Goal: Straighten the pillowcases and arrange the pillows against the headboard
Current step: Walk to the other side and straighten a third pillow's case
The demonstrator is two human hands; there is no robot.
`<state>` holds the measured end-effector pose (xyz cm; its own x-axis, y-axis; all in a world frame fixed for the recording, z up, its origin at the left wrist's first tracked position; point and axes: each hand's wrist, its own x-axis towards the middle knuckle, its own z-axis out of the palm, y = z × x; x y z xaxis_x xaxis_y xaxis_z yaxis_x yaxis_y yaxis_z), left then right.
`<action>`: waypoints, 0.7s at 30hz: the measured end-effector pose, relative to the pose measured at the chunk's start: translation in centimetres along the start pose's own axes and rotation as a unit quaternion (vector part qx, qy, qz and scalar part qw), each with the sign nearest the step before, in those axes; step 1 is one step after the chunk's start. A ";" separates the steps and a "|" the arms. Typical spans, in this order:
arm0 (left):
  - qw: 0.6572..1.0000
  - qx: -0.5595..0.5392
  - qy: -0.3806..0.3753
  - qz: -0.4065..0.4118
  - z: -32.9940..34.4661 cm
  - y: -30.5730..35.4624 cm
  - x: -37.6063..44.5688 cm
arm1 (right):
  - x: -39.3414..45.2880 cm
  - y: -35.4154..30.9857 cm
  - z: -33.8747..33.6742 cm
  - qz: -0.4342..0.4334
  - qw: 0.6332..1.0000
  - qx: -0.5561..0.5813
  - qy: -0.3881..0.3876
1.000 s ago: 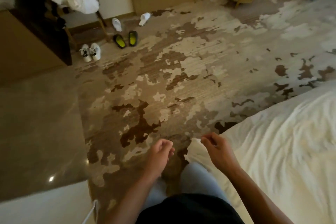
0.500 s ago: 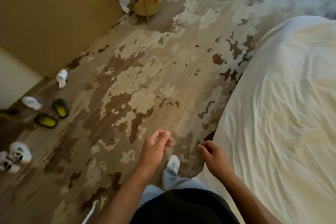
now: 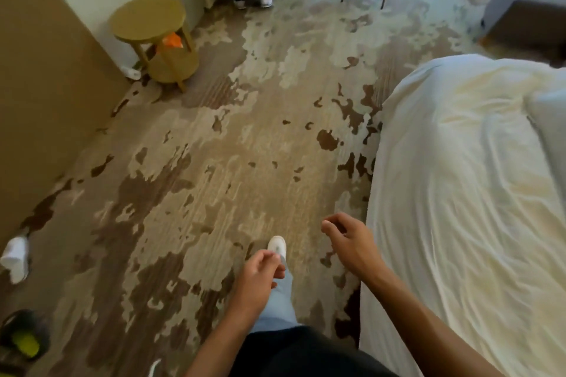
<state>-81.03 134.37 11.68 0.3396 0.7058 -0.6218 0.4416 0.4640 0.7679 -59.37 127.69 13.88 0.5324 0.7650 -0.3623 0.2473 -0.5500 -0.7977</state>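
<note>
Now, what stands in the room:
Left hand [image 3: 258,277]: low centre of the frame, over the carpet [image 3: 214,162], fingers loosely curled, holding nothing.
Right hand [image 3: 349,242]: just right of it, near the bed edge, fingers loosely bent and a little spread, holding nothing.
Bed [image 3: 459,208]: right side of the frame, covered with a wrinkled white sheet.
Pillow [image 3: 551,131]: possibly the pale shape at the right edge; I cannot tell.
Round side table [image 3: 148,17]: upper left, beside the wall.
White shoe [image 3: 277,245]: just above the left hand.
</note>
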 end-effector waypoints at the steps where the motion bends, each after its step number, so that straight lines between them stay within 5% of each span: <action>1: 1.000 0.005 -0.020 0.005 0.3 2.5 2.8 | 2.1 -0.9 -0.7 0.017 1.000 0.002 0.012; 13: 0.964 0.098 -0.222 0.109 10.3 32.6 27.3 | 21.8 -3.4 -9.6 0.187 0.964 0.037 0.187; 21: 0.957 0.150 -0.217 0.118 14.6 47.3 44.4 | 43.0 -6.5 -17.5 0.191 0.960 0.099 0.181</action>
<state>-32.92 179.79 18.16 0.7436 0.4524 -0.4923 0.5071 0.0983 0.8562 -23.88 158.33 11.97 0.8085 0.3353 -0.4837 -0.1605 -0.6651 -0.7293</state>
